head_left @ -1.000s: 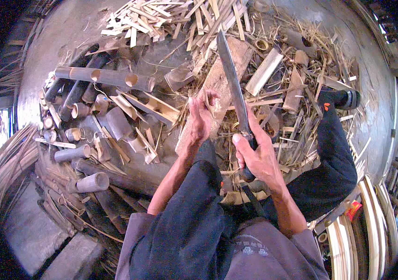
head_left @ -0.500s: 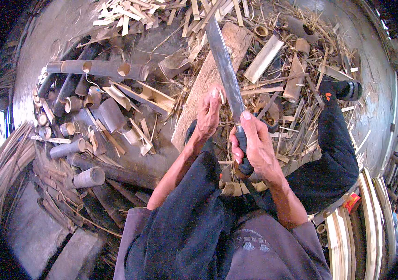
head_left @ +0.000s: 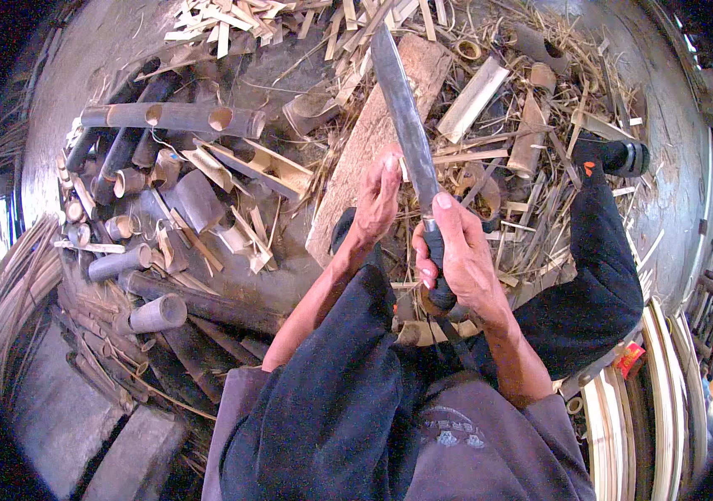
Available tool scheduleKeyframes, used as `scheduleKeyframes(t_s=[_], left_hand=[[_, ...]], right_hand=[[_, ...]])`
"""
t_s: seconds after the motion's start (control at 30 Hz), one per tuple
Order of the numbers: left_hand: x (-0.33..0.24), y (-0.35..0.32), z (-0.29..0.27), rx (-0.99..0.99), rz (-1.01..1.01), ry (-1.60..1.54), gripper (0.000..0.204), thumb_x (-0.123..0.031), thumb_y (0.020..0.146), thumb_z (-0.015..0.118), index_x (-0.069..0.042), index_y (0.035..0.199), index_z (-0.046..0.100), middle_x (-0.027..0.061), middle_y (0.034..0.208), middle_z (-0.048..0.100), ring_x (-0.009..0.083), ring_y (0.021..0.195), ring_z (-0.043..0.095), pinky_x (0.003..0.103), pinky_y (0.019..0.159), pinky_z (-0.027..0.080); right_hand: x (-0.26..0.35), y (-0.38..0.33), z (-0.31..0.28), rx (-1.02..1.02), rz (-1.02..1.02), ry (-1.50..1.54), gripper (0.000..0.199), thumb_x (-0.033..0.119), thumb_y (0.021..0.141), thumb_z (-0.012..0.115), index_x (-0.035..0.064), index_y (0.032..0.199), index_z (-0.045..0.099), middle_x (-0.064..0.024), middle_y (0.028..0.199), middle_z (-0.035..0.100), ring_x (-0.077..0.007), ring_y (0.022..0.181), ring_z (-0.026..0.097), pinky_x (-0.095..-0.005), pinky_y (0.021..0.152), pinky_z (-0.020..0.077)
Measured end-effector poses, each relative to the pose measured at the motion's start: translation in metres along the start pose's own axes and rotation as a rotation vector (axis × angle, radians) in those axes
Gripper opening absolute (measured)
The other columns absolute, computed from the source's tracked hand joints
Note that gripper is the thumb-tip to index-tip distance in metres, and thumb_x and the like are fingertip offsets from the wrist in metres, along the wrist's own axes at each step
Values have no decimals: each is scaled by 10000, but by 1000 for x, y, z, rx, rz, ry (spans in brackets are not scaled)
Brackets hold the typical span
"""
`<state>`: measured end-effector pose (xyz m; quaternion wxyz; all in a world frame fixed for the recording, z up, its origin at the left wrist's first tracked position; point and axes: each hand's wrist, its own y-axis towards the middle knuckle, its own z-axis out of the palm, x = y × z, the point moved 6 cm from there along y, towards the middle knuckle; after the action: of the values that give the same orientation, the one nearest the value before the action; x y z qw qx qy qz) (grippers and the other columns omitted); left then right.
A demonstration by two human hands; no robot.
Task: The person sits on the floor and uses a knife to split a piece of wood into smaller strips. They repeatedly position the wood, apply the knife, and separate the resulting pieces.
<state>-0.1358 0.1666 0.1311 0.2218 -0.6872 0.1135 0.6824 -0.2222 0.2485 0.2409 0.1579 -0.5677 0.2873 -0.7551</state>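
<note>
Right fingers (head_left: 447, 210) gripping knife (head_left: 416, 144), left fingers (head_left: 389, 167) beside blade (head_left: 400, 100), rough plank (head_left: 425, 68), cut bamboo (head_left: 187, 118)

Right side: small red-and-yellow packet (head_left: 629, 359) just beside long, pale, wood-like strips (head_left: 662, 392). Left side: thin brown strips, bundled (head_left: 15, 271), near grey rectangular slabs (head_left: 135, 457).

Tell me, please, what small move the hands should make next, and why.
Perhaps ease the left hand back slightly: its fingertips look very close beside the long knife's blade, while the right hand grips the dark handle, so more clearance would seem safer.
</note>
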Motion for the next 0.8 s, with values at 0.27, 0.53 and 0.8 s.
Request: scheduleKeyframes(t_s=[0.27,0.53,0.8], left_hand=[[-8,-1,4,-145,127,-162,330,-319,1027,365,-57,950,551,-45,722,368,87,678,326,261,605,307],[-11,2,5,-102,227,-159,311,-292,1029,362,-58,904,525,-37,729,380,91,673,331,259,603,312],[-5,3,5,-85,111,-137,318,-289,1030,352,-51,919,532,-21,746,407,111,693,371,275,635,358]], right_hand=[[2,-3,0,-5,7,-32,500,509,986,371,46,819,460,-24,588,486,-92,410,454,-253,380,382],[2,-5,5,-16,8,-15,443,484,991,380,57,1028,492,-20,624,493,-83,423,450,-240,394,383],[5,-3,4,-21,-128,-158,542,418,1005,392,93,1436,352,18,656,446,-54,472,410,-214,421,373]])
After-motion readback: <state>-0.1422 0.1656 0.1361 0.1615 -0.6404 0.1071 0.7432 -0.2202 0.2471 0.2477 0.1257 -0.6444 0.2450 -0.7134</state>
